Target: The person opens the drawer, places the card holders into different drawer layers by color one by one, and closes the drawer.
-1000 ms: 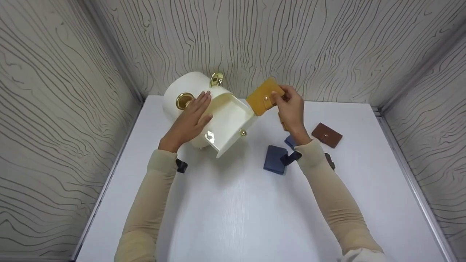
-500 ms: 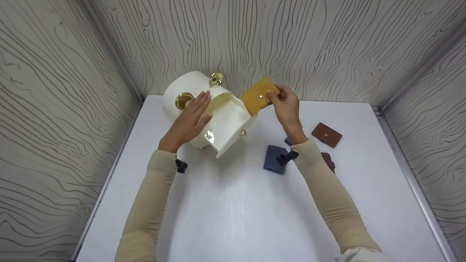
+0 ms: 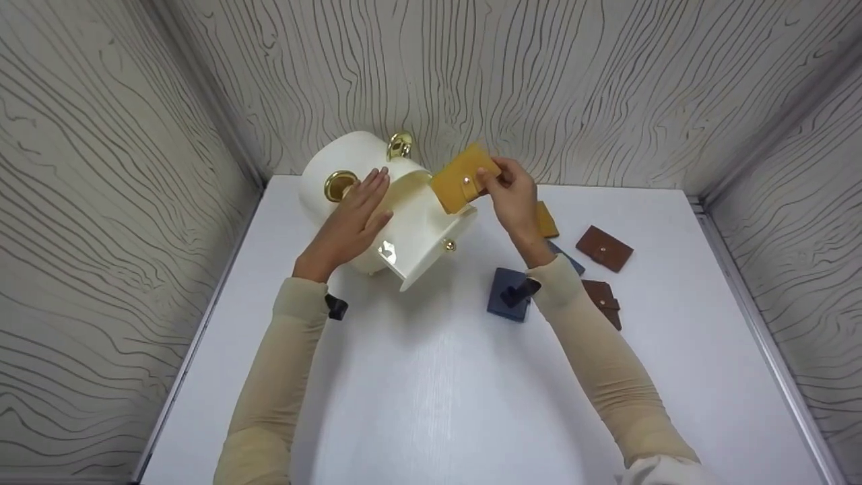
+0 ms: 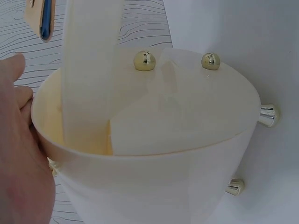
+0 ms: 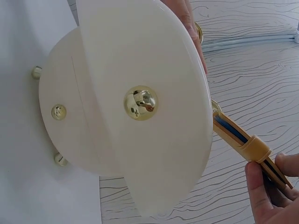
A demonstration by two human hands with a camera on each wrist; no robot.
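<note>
A cream, rounded storage box (image 3: 353, 149) with gold knobs and feet has its drawer (image 3: 419, 229) pulled out toward the front right. My left hand (image 3: 350, 225) rests on top of the box, fingers straight; in the left wrist view, this hand (image 4: 23, 154) lies along its curved side. Between thumb and fingers my right hand (image 3: 515, 202) pinches a yellow snap-button wallet (image 3: 459, 176), tilted above the drawer's far right corner. From the right wrist view, the wallet (image 5: 231, 133) appears edge-on, its strap closed, beyond the drawer front (image 5: 154, 154) with its gold knob.
Right of the box, several wallets lie on the white table (image 3: 431, 377): yellow (image 3: 547, 221), brown (image 3: 605, 249), another brown (image 3: 604, 303) and dark blue (image 3: 506, 293). A blue one (image 3: 567, 257) is partly hidden by the right forearm. Patterned walls (image 3: 471, 81) enclose the table.
My right hand has moved left with the yellow wallet, from beside the drawer to above its far right corner. The left hand and the box have stayed in place.
</note>
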